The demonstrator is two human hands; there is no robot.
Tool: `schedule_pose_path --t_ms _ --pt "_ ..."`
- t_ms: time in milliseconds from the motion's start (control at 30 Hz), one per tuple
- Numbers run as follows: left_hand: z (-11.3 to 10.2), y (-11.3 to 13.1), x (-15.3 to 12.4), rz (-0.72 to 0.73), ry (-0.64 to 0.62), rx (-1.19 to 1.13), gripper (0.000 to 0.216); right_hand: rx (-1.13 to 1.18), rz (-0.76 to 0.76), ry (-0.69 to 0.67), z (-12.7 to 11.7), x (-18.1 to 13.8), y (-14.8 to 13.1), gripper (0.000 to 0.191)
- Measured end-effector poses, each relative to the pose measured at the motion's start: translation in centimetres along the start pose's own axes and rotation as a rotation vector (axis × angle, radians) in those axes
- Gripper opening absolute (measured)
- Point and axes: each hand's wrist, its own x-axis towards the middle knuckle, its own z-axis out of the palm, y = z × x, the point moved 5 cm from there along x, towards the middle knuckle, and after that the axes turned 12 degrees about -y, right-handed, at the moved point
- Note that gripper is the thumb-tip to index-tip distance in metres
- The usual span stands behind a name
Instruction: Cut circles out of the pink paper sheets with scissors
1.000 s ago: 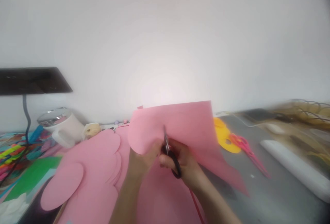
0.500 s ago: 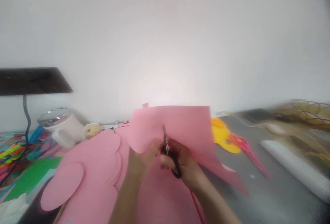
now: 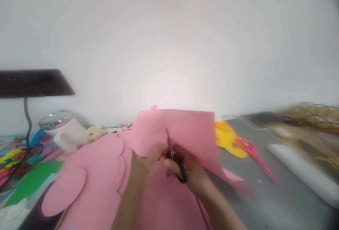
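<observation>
My left hand [image 3: 144, 166] pinches the lower edge of a pink paper sheet [image 3: 190, 131] held up above the table, its left edge cut in a curve. My right hand [image 3: 190, 171] is closed round black-handled scissors [image 3: 174, 157], whose blades point up into the sheet near its middle. Both hands sit close together in front of me. Several pink cut-out rounded shapes [image 3: 87, 177] lie overlapped on the table below and to the left.
A white mug with a shiny lid [image 3: 65, 129] stands at the back left under a dark shelf [image 3: 31, 82]. Green and multicoloured papers [image 3: 29, 177] lie at far left. Yellow cut paper [image 3: 227, 138] and pink scissors [image 3: 251, 152] lie on the grey table at right, by a white roll [image 3: 302, 171].
The pink sheet has turned slightly, its right top corner dropping and the small tab on its top edge shifting right. The scissor blades have edged a little further up-left into the paper.
</observation>
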Motion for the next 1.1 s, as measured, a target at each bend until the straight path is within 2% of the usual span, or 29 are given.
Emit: schedule_pose_path --t_ms 100,267,367,467,733,1100 --pt "0.1 0.4 -0.1 0.015 0.04 -0.009 0.015 0.023 0.019 0.007 0.2 0.1 -0.1 0.022" --pt "1.1 0.7 -0.4 -0.099 -0.006 -0.041 0.025 0.054 0.0 -0.016 0.5 0.2 -0.3 0.025" --pt "1.0 1.5 -0.5 -0.055 0.049 0.074 0.02 0.027 -0.093 -0.014 0.1 0.3 -0.4 0.026" --pt "1.2 2.0 -0.4 0.028 0.016 0.112 0.017 -0.026 -0.161 0.051 -0.8 0.3 0.0 0.027" --pt "1.1 1.9 -0.5 0.012 -0.005 0.151 0.02 -0.044 -0.159 0.034 -1.0 0.3 0.4 0.023" --pt "1.8 2.5 -0.8 -0.025 -0.029 0.089 0.023 0.031 -0.119 0.029 -0.7 0.1 0.4 0.035"
